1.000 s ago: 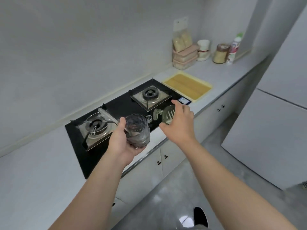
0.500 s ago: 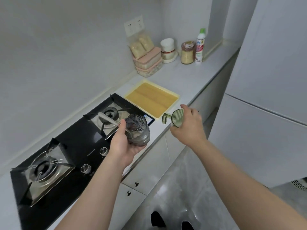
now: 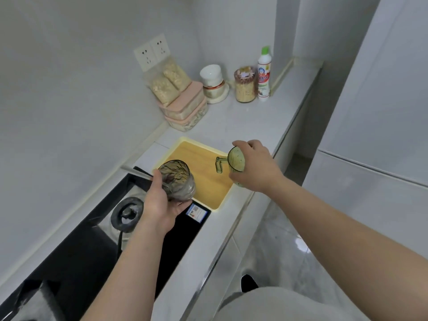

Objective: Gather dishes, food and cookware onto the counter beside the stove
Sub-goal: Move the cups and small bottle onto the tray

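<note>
Head camera: A person stood at a white kitchen counter [image 3: 243, 121] with both arms stretched out over it. The left hand [image 3: 159, 205] had its fingers wrapped around a dark patterned glass [image 3: 179, 181], which it held in the air above the 7 o'clock corner of a yellow-rimmed wooden board [image 3: 192, 156]. A pale utensil handle [image 3: 136, 173] jutted from beside the thumb toward 10 o'clock. The right hand [image 3: 252, 167] gripped a green see-through cup [image 3: 235, 162] from above. The cup was tipped on its side over the board's 3 o'clock edge, and its handle pointed toward 9 o'clock. Whether either vessel touched the board could not be told.

The board lay flat on the counter just beside the black gas stove [image 3: 92, 251], at its 2 o'clock end. A round burner [image 3: 126, 213] showed under the left wrist.

Further along the counter, at 12 o'clock from the board, stood two stacked pink-lidded boxes [image 3: 185, 107] with bags of oats [image 3: 168, 82] leaning on top. A white lidded pot [image 3: 213, 82], a grain jar [image 3: 245, 85] and a green-capped bottle [image 3: 264, 72] ran in a row toward 2 o'clock. A double wall socket [image 3: 154, 52] sat above the bags.
</note>
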A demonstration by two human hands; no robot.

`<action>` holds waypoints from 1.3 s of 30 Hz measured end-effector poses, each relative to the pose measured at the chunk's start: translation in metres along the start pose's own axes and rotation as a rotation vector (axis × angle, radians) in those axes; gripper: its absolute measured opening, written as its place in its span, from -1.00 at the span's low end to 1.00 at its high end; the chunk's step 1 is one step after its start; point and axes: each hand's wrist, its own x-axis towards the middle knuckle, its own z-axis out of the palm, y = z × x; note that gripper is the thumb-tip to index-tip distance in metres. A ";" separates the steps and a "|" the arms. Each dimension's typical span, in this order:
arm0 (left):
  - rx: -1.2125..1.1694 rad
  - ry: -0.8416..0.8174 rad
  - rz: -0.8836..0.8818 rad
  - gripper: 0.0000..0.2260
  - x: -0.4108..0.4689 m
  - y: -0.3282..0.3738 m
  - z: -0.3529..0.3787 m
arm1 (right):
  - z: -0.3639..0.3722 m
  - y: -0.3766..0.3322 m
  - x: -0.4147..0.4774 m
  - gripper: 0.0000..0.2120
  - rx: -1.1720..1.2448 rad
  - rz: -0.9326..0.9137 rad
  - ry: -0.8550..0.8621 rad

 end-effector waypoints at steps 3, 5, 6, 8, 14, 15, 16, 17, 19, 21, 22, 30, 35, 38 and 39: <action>0.022 0.014 -0.016 -0.47 0.035 0.016 0.007 | 0.005 0.002 0.030 -0.22 -0.034 -0.018 -0.039; 0.041 0.050 -0.038 -0.45 0.055 0.024 0.013 | 0.010 0.004 0.050 -0.21 -0.073 -0.022 -0.068; 0.050 0.071 -0.044 -0.45 0.062 0.027 0.016 | 0.012 0.004 0.059 -0.21 -0.101 -0.028 -0.080; 0.051 0.106 -0.050 -0.47 0.078 0.032 0.022 | 0.018 0.004 0.077 -0.20 -0.147 -0.050 -0.103; -0.047 0.210 -0.073 -0.46 0.122 0.041 0.031 | 0.042 0.002 0.151 -0.17 -0.156 -0.173 -0.232; -0.059 0.225 -0.069 -0.46 0.127 0.042 0.033 | 0.046 0.001 0.164 -0.20 -0.152 -0.201 -0.257; -0.069 0.246 -0.060 -0.48 0.134 0.044 0.034 | 0.051 0.001 0.180 -0.23 -0.151 -0.240 -0.282; -0.069 0.263 -0.046 -0.51 0.138 0.046 0.036 | 0.056 -0.001 0.192 -0.27 -0.158 -0.280 -0.304; -0.089 0.326 -0.035 -0.55 0.145 0.051 0.040 | 0.065 -0.003 0.220 -0.33 -0.170 -0.369 -0.364; -0.116 0.376 -0.025 -0.51 0.149 0.054 0.042 | 0.074 -0.005 0.241 -0.37 -0.170 -0.434 -0.427; -0.133 0.414 -0.018 -0.49 0.151 0.057 0.044 | 0.078 -0.007 0.256 -0.38 -0.180 -0.477 -0.470; -0.228 0.582 0.006 -0.59 0.150 0.055 0.046 | 0.110 -0.032 0.325 -0.34 -0.384 -0.787 -0.605; -0.309 0.701 0.003 -0.56 0.142 0.048 0.040 | 0.134 -0.050 0.349 -0.38 -0.436 -0.888 -0.712; -0.317 0.724 0.004 -0.55 0.138 0.044 0.040 | 0.143 -0.057 0.359 -0.38 -0.438 -0.936 -0.757; -0.318 0.726 0.003 -0.54 0.138 0.043 0.040 | 0.144 -0.059 0.363 -0.37 -0.447 -0.959 -0.768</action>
